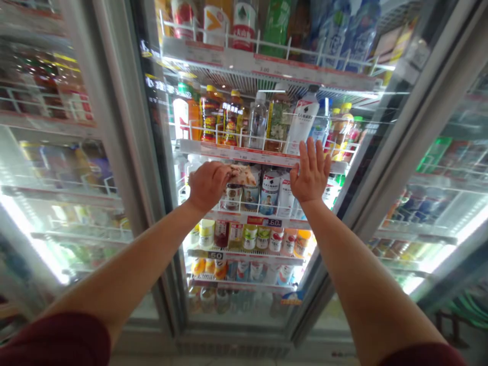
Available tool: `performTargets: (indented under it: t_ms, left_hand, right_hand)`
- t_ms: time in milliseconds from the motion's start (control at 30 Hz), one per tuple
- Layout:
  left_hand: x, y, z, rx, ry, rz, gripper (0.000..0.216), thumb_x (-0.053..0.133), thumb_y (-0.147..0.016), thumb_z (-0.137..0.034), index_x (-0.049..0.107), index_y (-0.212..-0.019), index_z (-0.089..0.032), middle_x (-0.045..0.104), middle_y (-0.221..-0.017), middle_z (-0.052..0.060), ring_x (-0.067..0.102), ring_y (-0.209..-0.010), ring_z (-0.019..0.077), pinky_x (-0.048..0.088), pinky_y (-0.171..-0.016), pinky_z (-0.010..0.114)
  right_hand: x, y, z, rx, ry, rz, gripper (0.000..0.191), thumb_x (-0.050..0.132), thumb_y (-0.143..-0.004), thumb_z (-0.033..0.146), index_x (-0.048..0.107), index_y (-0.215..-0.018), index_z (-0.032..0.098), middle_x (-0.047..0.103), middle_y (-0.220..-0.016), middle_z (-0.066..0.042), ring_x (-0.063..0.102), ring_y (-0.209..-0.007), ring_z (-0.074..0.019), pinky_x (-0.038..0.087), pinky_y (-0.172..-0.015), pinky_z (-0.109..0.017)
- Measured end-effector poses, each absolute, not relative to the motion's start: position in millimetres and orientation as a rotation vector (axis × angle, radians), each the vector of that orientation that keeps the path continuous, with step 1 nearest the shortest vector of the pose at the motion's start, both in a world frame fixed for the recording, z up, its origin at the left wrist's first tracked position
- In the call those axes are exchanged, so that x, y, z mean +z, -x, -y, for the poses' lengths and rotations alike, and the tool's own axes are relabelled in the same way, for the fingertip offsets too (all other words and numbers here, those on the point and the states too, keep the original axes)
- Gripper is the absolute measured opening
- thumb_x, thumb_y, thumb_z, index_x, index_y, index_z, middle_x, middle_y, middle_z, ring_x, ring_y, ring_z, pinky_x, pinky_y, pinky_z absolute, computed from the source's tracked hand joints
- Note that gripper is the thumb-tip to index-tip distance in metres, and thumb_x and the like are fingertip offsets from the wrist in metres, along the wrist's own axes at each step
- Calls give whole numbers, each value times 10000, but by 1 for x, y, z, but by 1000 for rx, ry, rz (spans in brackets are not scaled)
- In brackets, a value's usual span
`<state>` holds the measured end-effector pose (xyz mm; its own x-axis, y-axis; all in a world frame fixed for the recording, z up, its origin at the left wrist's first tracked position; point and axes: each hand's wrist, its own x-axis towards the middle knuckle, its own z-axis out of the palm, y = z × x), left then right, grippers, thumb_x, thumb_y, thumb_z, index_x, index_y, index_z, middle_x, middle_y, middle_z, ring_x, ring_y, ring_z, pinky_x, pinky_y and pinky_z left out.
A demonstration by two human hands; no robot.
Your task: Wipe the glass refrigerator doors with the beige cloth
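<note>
My left hand is closed on a crumpled pinkish-beige cloth, which lies at the glass door of a drinks fridge. Part of the cloth is hidden inside the fingers. To the right, my right hand has its fingers stretched out, its palm toward the same glass, holding nothing. Whether the palm fully touches the pane I cannot tell. Behind the glass, a white bottle with a black cap stands just above my right hand.
Several shelves of bottles fill the lit fridge, with a price strip along a shelf edge. Grey metal door frames run down both sides. Neighbouring fridge sections, blurred, hold more drinks. A vent grille runs along the bottom.
</note>
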<state>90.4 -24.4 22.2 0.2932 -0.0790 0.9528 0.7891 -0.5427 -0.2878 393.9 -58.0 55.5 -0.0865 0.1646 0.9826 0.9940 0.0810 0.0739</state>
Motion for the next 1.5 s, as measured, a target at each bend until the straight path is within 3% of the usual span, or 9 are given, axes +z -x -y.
performTargets:
  t_ms: [100, 200, 367, 500, 600, 800, 1000, 1233, 1500]
  left_hand:
    - [13, -95, 29, -1320, 1815, 520, 244, 583, -1052, -231, 650, -1287, -249, 723, -1169, 82, 673, -1098, 259, 522, -994, 430]
    - [8, -101, 36, -1192, 1922, 358, 481, 527, -1055, -147, 492, -1526, -238, 673, -1372, 96, 620, -1295, 248, 473, -1145, 443]
    - [11, -114, 39, -997, 1971, 326, 656, 519, -1050, -109, 284, -1657, -195, 518, -1575, 98, 321, -1563, 236, 156, -1347, 470]
    - [26, -131, 38, -932, 2061, 346, 602, 471, -1074, -152, 305, -1649, -218, 452, -1626, 82, 220, -1595, 220, 98, -1354, 488]
    - [46, -153, 43, -826, 2228, 389, 525, 411, -1075, -152, 415, -1592, -242, 453, -1627, 64, 251, -1588, 217, 169, -1345, 529]
    - [76, -187, 51, -870, 2415, 413, 395, 365, -1068, -200, 676, -1304, -256, 528, -1536, 69, 274, -1583, 219, 317, -1310, 512]
    - [73, -139, 53, -991, 2147, 542, 416, 382, -1071, -281, 556, -1448, -307, 519, -1554, 34, 260, -1588, 229, 216, -1330, 566]
    - [55, -70, 27, -1157, 1815, 850, 526, 403, -1088, -362, 389, -1602, -254, 319, -1697, 81, 167, -1607, 334, 136, -1295, 684]
    - [45, -70, 23, -1197, 1852, 891, 580, 425, -1050, -351, 373, -1625, -290, 331, -1692, 85, 152, -1610, 325, 29, -1295, 695]
  right_hand:
    - [55, -393, 58, -1131, 1238, 1424, 616, 373, -999, 296, 421, -1607, 208, 425, -1667, -104, 295, -1594, -280, 212, -1298, -576]
    - [55, -394, 58, -1124, 1240, 1426, 620, 371, -997, 290, 412, -1611, 212, 419, -1672, -102, 290, -1596, -276, 210, -1297, -571]
    - [54, -396, 56, -1148, 1205, 1422, 606, 339, -1014, 321, 421, -1604, 205, 429, -1665, -106, 301, -1591, -269, 219, -1292, -553]
    - [54, -399, 59, -1161, 1145, 1446, 623, 330, -1029, 411, 409, -1606, 189, 429, -1663, -121, 304, -1589, -277, 217, -1288, -549]
    - [54, -401, 62, -1144, 1114, 1470, 680, 363, -1018, 495, 377, -1621, 181, 413, -1669, -140, 289, -1593, -303, 210, -1282, -568]
    - [53, -403, 62, -1125, 1113, 1494, 705, 396, -1014, 538, 378, -1624, 186, 426, -1659, -148, 303, -1585, -326, 211, -1271, -589]
    - [50, -403, 63, -1144, 1136, 1589, 550, 366, -1071, 406, 461, -1590, 251, 469, -1640, -103, 354, -1567, -280, 271, -1264, -540]
    - [49, -407, 65, -1195, 1033, 1877, 445, 420, -1078, 366, 557, -1498, 419, 526, -1603, 26, 407, -1540, -218, 273, -1279, -476]
    - [42, -412, 63, -1257, 906, 1864, 481, 490, -1028, 444, 586, -1476, 299, 547, -1586, -43, 428, -1527, -255, 254, -1274, -510]
